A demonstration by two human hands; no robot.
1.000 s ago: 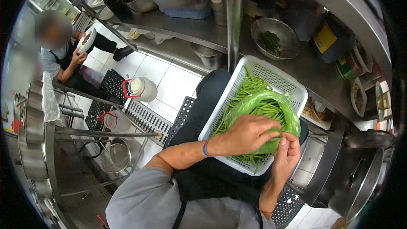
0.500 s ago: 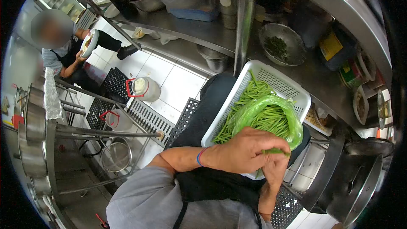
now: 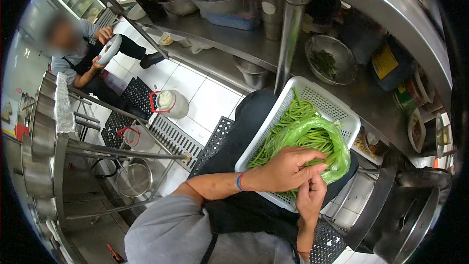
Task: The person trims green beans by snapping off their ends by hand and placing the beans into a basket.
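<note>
A white perforated basket (image 3: 336, 99) rests on the person's lap, with long green beans (image 3: 300, 108) lying in it. Inside the basket stands an open green plastic bag (image 3: 279, 136) filled with more beans. My left hand (image 3: 288, 168), with a band at the wrist, is over the bag's near side, thumb and fingers pinched. My right hand (image 3: 311, 196) is just below and touches it, its fingers closed too. Whatever lies between the fingertips is too small or hidden to name.
At the upper left a seated person (image 3: 73, 51) holds a white bowl (image 3: 110, 49). A steel shelf (image 3: 234, 39) with a metal bowl of greens (image 3: 331, 59) runs behind the basket. Red-handled containers (image 3: 172, 104) stand on the floor; a large pot (image 3: 403, 220) is at the right.
My hands came together over the bag's near edge. The bean seen between them half a second ago no longer shows clearly. The other person's hand has moved to the bowl's top. The view has shifted slightly.
</note>
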